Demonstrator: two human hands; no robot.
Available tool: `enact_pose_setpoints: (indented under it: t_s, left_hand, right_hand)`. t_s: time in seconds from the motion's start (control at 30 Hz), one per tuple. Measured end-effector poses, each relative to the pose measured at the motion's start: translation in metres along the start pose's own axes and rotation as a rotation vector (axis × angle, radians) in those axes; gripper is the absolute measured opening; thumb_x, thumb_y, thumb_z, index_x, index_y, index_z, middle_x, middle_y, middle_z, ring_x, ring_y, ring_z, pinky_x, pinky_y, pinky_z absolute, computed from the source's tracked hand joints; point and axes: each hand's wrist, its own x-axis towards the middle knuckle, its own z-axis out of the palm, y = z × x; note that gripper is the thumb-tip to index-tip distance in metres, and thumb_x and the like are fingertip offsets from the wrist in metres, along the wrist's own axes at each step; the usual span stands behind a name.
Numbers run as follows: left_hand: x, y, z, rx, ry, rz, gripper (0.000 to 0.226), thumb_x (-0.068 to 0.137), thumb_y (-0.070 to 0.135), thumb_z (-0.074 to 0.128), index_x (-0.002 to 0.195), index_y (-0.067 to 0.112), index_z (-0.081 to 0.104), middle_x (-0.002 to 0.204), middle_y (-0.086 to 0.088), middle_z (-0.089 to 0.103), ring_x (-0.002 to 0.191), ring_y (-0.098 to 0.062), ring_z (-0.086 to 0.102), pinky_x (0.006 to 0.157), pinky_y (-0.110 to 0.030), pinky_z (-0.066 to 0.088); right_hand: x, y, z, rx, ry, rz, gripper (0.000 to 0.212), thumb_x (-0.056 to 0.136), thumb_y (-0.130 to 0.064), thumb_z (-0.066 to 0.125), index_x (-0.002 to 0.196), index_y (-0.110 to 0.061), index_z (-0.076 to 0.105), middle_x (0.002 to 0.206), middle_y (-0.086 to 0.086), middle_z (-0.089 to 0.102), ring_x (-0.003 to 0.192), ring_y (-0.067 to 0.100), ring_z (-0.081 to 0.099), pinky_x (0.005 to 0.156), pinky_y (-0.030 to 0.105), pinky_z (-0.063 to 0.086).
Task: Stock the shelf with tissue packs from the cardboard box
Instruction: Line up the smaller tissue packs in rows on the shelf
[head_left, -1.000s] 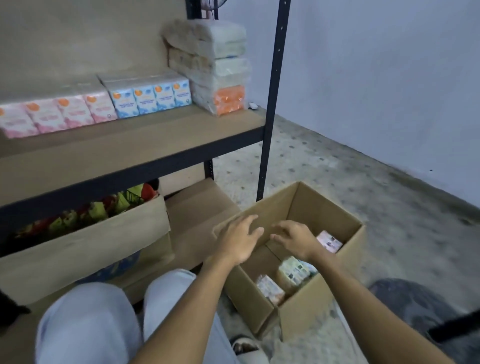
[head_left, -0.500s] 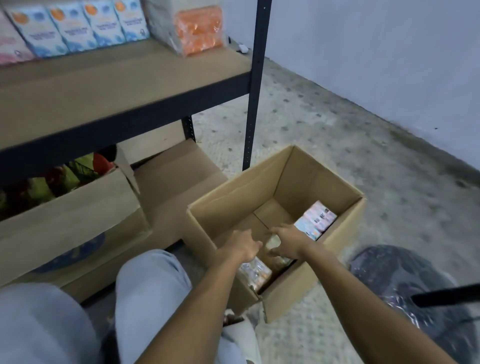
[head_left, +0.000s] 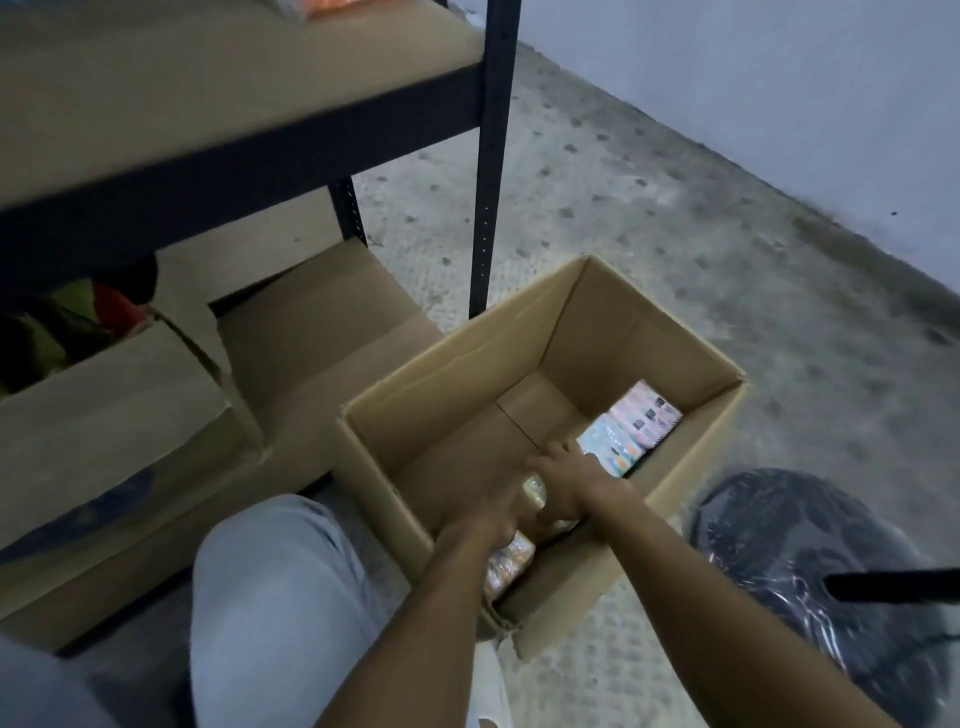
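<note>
An open cardboard box stands on the floor in front of me, to the right of the shelf unit. Both hands are down inside it at the near side. My left hand and my right hand close together around a pale greenish tissue pack between them. An orange-printed pack lies under my left wrist. A light blue pack and a pink pack lie along the box's right wall. The wooden shelf board is at the upper left.
A black shelf post rises just behind the box. Under the shelf stand an open carton with colourful goods and a closed carton. A dark plastic-wrapped object lies right of the box. My knee is at the bottom.
My hands dropped from above the box into it and closed on the greenish pack. The view tilted down, so the stocked packs on the shelf left the frame.
</note>
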Motion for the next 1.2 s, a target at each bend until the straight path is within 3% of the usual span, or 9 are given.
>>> enact_pose_setpoints:
  t_s: [0.17, 0.3, 0.47, 0.7, 0.83, 1.0, 1.2]
  left_hand:
    - [0.009, 0.000, 0.001, -0.187, 0.006, 0.003, 0.056, 0.098, 0.039, 0.046, 0.145, 0.010, 0.036, 0.149, -0.012, 0.040, 0.132, -0.027, 0.042, 0.106, -0.031, 0.031]
    - [0.016, -0.004, -0.001, -0.180, -0.006, -0.014, 0.052, 0.096, 0.039, 0.050, 0.136, 0.006, 0.049, 0.136, -0.014, 0.054, 0.121, -0.030, 0.053, 0.100, -0.036, 0.042]
    - [0.020, -0.007, -0.003, -0.121, -0.021, 0.008, 0.044, 0.095, 0.034, 0.054, 0.127, 0.003, 0.058, 0.127, -0.015, 0.061, 0.116, -0.029, 0.057, 0.099, -0.039, 0.045]
    - [0.017, -0.008, -0.012, -0.164, 0.034, 0.009, 0.047, 0.094, 0.041, 0.053, 0.128, 0.009, 0.058, 0.128, -0.013, 0.060, 0.116, -0.029, 0.057, 0.097, -0.037, 0.048]
    - [0.014, -0.008, -0.013, -0.257, 0.047, -0.014, 0.046, 0.090, 0.034, 0.063, 0.130, 0.011, 0.057, 0.129, -0.011, 0.061, 0.114, -0.027, 0.059, 0.096, -0.037, 0.048]
    - [0.000, -0.008, -0.026, -0.326, 0.080, -0.007, 0.046, 0.091, 0.025, 0.062, 0.132, 0.009, 0.053, 0.131, -0.012, 0.058, 0.113, -0.029, 0.058, 0.082, -0.035, 0.050]
    - [-0.028, -0.005, -0.056, -0.320, 0.164, 0.072, 0.037, 0.092, 0.021, 0.060, 0.127, 0.010, 0.058, 0.129, -0.009, 0.060, 0.114, -0.024, 0.057, 0.093, -0.031, 0.047]
  right_hand:
    - [0.010, 0.001, 0.005, 0.022, -0.048, -0.007, 0.087, 0.067, -0.038, 0.079, 0.140, -0.029, 0.033, 0.140, 0.009, 0.032, 0.130, 0.034, 0.033, 0.104, 0.044, 0.036]
    - [0.017, 0.002, 0.003, 0.023, -0.066, -0.046, 0.080, 0.067, -0.031, 0.080, 0.136, -0.030, 0.040, 0.136, 0.011, 0.036, 0.122, 0.034, 0.041, 0.100, 0.042, 0.041]
    - [0.017, 0.003, 0.001, 0.014, -0.078, -0.049, 0.074, 0.066, -0.030, 0.079, 0.132, -0.031, 0.046, 0.132, 0.011, 0.040, 0.118, 0.033, 0.045, 0.096, 0.042, 0.044]
    - [0.024, 0.006, 0.001, 0.061, -0.081, -0.053, 0.078, 0.054, -0.034, 0.082, 0.126, -0.032, 0.052, 0.128, 0.006, 0.050, 0.116, 0.028, 0.047, 0.094, 0.042, 0.046]
    - [0.020, 0.008, 0.000, 0.081, -0.072, -0.052, 0.077, 0.056, -0.033, 0.083, 0.127, -0.029, 0.053, 0.126, 0.007, 0.053, 0.113, 0.027, 0.051, 0.091, 0.039, 0.048]
    - [0.012, 0.009, -0.007, 0.122, -0.046, -0.032, 0.077, 0.057, -0.036, 0.082, 0.128, -0.027, 0.053, 0.122, 0.006, 0.058, 0.112, 0.026, 0.052, 0.088, 0.036, 0.050]
    - [-0.008, 0.009, -0.024, 0.176, 0.063, 0.004, 0.079, 0.055, -0.040, 0.081, 0.128, -0.027, 0.054, 0.118, 0.007, 0.057, 0.110, 0.025, 0.052, 0.085, 0.036, 0.051]
